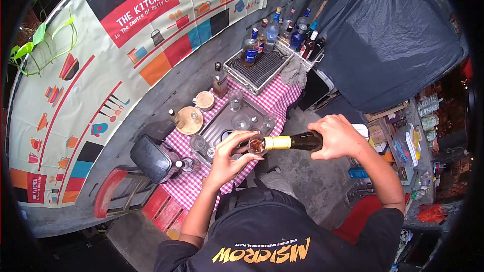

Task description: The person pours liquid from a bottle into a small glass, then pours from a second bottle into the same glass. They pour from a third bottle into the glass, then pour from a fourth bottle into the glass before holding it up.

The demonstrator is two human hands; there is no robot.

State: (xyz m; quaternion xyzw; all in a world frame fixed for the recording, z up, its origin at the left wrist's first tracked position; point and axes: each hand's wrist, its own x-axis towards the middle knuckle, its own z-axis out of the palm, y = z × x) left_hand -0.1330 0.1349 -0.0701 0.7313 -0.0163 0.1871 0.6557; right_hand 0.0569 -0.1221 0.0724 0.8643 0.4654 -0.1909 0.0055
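Note:
In my left hand (229, 157) is a small clear glass (256, 144) with reddish-brown contents, fingers and thumb curled round its sides. My right hand (335, 137) grips a dark bottle (305, 141) with a yellow band (278, 142). The bottle lies nearly level, its yellow end right at the glass's rim. Both are held in front of my chest. Below and beyond my left hand, a metal tray (212, 129) carries several clear glasses, among them a stemless one (241, 121) and a taller one (235, 101).
The pink checked tablecloth (177, 190) also bears a mug (204, 100), a round wooden board (190, 121) and a square bottle (219, 81). Several liquor bottles stand on and behind a wire-topped rack (259, 69). A dark bin (152, 158) and a red chair (109, 191) stand left.

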